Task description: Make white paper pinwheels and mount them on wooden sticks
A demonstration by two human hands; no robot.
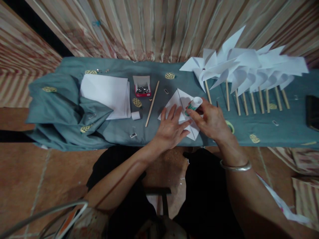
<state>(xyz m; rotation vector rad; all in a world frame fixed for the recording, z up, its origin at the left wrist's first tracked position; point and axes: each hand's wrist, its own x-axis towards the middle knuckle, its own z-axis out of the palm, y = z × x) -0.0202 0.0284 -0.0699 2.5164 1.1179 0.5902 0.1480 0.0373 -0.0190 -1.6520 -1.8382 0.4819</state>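
A square of white paper (185,98) with crease or cut lines lies turned on its corner in front of me. My left hand (171,127) rests on it, fingers spread and flat. In my right hand (211,119) is a glue stick (195,103), white and green, tilted with its lower end down at the paper. Fingers hide whether its tip touches the sheet. Left of the paper lie a thin wooden stick (152,103) and a small white cap (136,115).
A stack of white paper (106,94) lies at the left, partly under bunched cloth (57,109). Behind the cap stands a red box (143,87) of small metal pieces. Several white paper pinwheels (249,66) on sticks fill the right back. A tape roll (229,126) sits by my right wrist.
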